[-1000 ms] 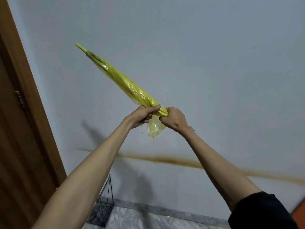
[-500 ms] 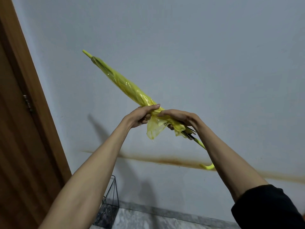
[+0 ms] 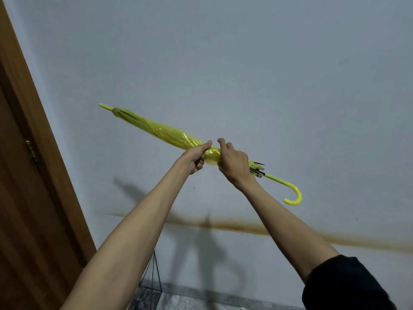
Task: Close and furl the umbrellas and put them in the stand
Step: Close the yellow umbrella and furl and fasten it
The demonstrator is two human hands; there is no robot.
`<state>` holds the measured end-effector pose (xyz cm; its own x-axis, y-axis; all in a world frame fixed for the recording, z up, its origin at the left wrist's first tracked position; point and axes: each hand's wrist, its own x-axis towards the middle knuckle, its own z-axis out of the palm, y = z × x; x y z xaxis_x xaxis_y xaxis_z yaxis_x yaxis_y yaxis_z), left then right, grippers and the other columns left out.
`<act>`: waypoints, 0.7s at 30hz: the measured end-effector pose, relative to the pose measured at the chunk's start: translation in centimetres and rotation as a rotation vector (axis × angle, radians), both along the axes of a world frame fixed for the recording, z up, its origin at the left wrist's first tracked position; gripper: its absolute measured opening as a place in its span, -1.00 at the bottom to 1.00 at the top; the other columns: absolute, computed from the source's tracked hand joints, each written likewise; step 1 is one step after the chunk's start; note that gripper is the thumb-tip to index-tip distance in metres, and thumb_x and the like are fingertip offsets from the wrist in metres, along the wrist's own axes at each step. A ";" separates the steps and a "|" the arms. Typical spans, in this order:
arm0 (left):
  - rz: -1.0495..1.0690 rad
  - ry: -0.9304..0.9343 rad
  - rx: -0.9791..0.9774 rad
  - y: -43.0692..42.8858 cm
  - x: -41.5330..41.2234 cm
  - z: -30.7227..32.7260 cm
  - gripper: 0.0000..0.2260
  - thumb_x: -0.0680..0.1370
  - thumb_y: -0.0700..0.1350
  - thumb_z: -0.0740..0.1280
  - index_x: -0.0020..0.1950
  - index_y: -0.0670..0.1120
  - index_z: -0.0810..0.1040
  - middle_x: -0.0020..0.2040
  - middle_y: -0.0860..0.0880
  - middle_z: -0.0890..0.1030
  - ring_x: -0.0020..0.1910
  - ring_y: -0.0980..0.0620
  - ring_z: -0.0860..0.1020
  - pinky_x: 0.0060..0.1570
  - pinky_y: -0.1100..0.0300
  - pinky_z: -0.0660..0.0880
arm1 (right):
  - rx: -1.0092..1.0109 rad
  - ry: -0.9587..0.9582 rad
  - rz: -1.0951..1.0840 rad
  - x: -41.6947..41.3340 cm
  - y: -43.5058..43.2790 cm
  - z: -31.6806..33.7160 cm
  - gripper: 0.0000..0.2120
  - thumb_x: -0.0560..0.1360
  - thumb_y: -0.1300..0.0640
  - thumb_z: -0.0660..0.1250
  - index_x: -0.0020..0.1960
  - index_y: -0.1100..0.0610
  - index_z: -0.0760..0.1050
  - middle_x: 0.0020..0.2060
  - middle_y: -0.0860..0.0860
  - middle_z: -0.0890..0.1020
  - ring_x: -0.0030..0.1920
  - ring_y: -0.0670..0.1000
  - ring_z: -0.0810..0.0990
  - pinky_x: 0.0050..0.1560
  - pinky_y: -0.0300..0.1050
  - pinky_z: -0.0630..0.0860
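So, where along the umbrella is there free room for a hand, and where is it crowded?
Free: the canopy from the left hand to the tip, and the shaft between the rib ends and the handle. Crowded: the middle, where the right hand grips close beside the left.

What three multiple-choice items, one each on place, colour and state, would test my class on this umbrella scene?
1. Where is the wire stand? A. on a shelf B. low down, beside the door frame C. on a chair
2. What colour is the umbrella? A. yellow B. red C. black
3. What state is the umbrella in? A. wide open B. on the floor C. closed, held by both hands
Key: 1 B, seen at the bottom edge; 2 A, canopy and handle are yellow; 3 C, left hand and right hand hold the furled canopy.
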<state>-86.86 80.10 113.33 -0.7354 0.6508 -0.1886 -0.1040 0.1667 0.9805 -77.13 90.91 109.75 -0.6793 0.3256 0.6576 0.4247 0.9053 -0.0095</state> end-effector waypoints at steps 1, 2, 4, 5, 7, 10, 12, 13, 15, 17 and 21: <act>-0.069 0.046 -0.001 -0.1 -0.1 -0.1 -0.57 0.49 0.18 0.39 -0.38 0.03 0.24 -0.57 0.11 0.21 -0.62 0.15 0.14 -0.65 0.33 0.09 | -0.050 -0.016 0.027 0.0 0.7 0.2 -0.43 0.34 0.24 0.30 0.34 0.13 0.27 -0.18 0.05 0.55 -0.36 0.17 0.45 -0.39 -0.09 0.34; -0.134 0.086 0.015 -0.1 -0.2 -0.1 -0.59 0.51 0.14 0.38 -0.37 0.04 0.25 -0.54 0.10 0.20 -0.58 0.14 0.13 -0.62 0.32 0.09 | -0.125 -0.028 0.064 0.0 1.4 0.6 -0.43 0.32 0.23 0.28 0.32 0.12 0.27 -0.27 0.03 0.53 -0.33 0.17 0.48 -0.37 -0.09 0.36; -0.233 0.099 0.075 0.2 -0.6 0.2 -0.64 0.58 0.02 0.30 -0.33 0.03 0.23 -0.50 0.09 0.17 -0.53 0.13 0.10 -0.59 0.32 0.06 | -0.307 -0.066 0.135 -0.2 2.8 1.4 -0.48 0.29 0.21 0.27 0.25 0.09 0.30 -0.34 0.00 0.50 -0.27 0.15 0.51 -0.34 -0.11 0.34; -0.274 0.073 0.100 0.5 -0.8 0.3 -0.66 0.61 -0.03 0.23 -0.31 0.02 0.20 -0.48 0.09 0.15 -0.52 0.14 0.08 -0.58 0.32 0.05 | -0.395 -0.098 0.161 -0.4 3.6 1.8 -0.53 0.29 0.20 0.27 0.20 0.08 0.32 -0.33 0.00 0.51 -0.25 0.13 0.52 -0.34 -0.12 0.33; -0.348 0.049 0.110 0.9 -1.2 0.7 -0.68 0.66 -0.08 0.14 -0.28 0.01 0.17 -0.46 0.09 0.12 -0.49 0.14 0.04 -0.57 0.34 0.03 | -0.589 -0.167 0.233 -0.5 5.0 2.6 -0.64 0.29 0.20 0.30 0.08 0.11 0.39 -0.29 0.01 0.54 -0.25 0.09 0.53 -0.33 -0.15 0.40; -0.355 0.080 0.031 1.3 -1.9 0.6 -0.70 0.66 -0.05 0.17 -0.27 0.02 0.25 -0.43 0.09 0.10 -0.48 0.15 0.05 -0.57 0.34 0.02 | -0.889 -0.247 0.409 -0.1 6.7 3.8 -0.82 0.34 0.24 0.31 -0.06 0.18 0.49 -0.34 0.04 0.60 -0.34 0.03 0.55 -0.34 -0.15 0.46; -0.310 0.083 0.020 1.9 -2.0 0.4 -0.72 0.64 -0.03 0.20 -0.26 0.02 0.28 -0.42 0.09 0.11 -0.48 0.14 0.06 -0.56 0.34 0.01 | -0.943 -0.315 0.472 0.3 7.5 4.4 -0.95 0.38 0.22 0.29 -0.15 0.17 0.50 -0.38 0.03 0.62 -0.36 0.01 0.51 -0.34 -0.17 0.43; -0.288 0.082 0.035 2.5 -1.8 0.3 -0.71 0.64 -0.02 0.21 -0.27 0.03 0.27 -0.43 0.09 0.11 -0.47 0.14 0.06 -0.56 0.33 -0.01 | -0.958 -0.337 0.480 0.3 8.1 4.6 -0.97 0.39 0.19 0.29 -0.19 0.15 0.49 -0.40 0.01 0.61 -0.38 0.01 0.49 -0.35 -0.17 0.40; -0.238 0.043 0.087 3.6 -1.4 0.0 -0.67 0.61 0.03 0.20 -0.31 0.04 0.18 -0.44 0.08 0.09 -0.47 0.11 0.02 -0.56 0.30 -0.04 | -1.017 -0.375 0.482 0.3 8.9 4.5 -0.92 0.36 0.12 0.30 -0.25 0.14 0.49 -0.42 0.01 0.57 -0.40 0.03 0.43 -0.36 -0.15 0.37; -0.191 -0.027 0.160 4.5 -1.4 -0.4 -0.67 0.58 0.07 0.16 -0.31 0.04 0.11 -0.45 0.07 0.05 -0.47 0.09 -0.02 -0.58 0.28 -0.06 | -1.132 -0.406 0.484 -0.2 9.6 4.1 -0.82 0.33 -0.01 0.34 -0.24 0.11 0.49 -0.40 0.01 0.51 -0.38 0.05 0.39 -0.34 -0.11 0.33; -0.104 0.049 0.150 5.3 -1.3 -1.8 -0.65 0.57 0.18 0.25 -0.27 0.05 0.21 -0.43 0.07 0.07 -0.45 0.09 0.02 -0.54 0.28 -0.04 | -1.198 -0.487 0.437 -1.1 10.5 3.2 -0.39 0.16 -0.47 0.44 -0.16 0.05 0.52 -0.31 0.00 0.47 -0.29 0.03 0.39 -0.24 -0.05 0.34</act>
<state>-88.19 85.40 111.58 -0.6689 0.7417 -0.0491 -0.0453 0.0253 0.9987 -78.19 101.36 112.99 -0.9527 0.2230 -0.2067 0.2946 0.5084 -0.8092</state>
